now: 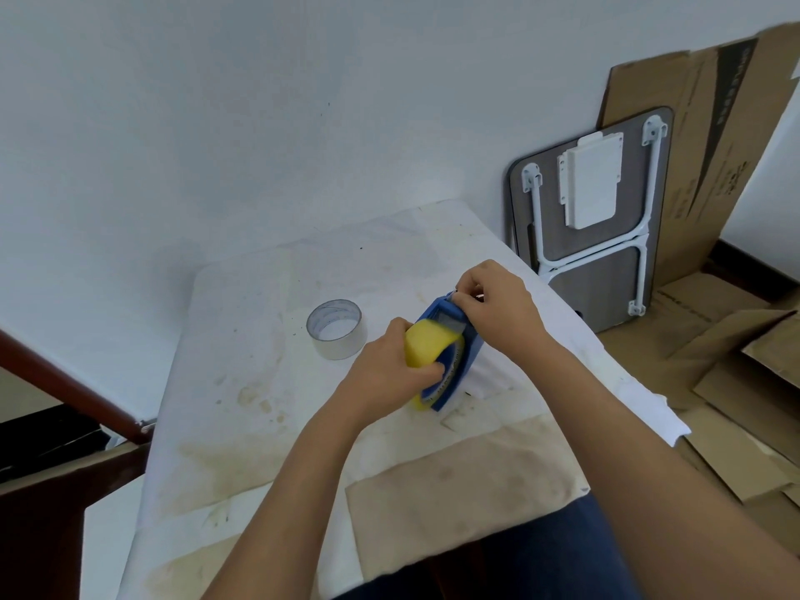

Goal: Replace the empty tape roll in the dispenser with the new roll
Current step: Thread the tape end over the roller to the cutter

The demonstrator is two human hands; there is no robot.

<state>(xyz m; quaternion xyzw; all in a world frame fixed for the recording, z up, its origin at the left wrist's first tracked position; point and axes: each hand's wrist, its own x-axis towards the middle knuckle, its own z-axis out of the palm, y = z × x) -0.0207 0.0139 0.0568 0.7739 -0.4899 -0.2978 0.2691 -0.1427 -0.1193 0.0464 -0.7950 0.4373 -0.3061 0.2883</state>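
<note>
- The blue dispenser (454, 365) stands on the stained white counter (259, 383), carrying the yellow new roll (426, 342).
- The left hand (391, 370) is closed around the new roll and the dispenser's near side.
- The right hand (498, 309) pinches with its fingertips at the dispenser's far, upper end; what it pinches is too small to tell.
- The empty tape roll (337, 329), a clear ring, sits on the counter just left of the dispenser, apart from both hands.

We see the empty roll (337, 329) on the tabletop (259, 383), left of the dispenser (450, 361) holding the new roll (428, 346).
</note>
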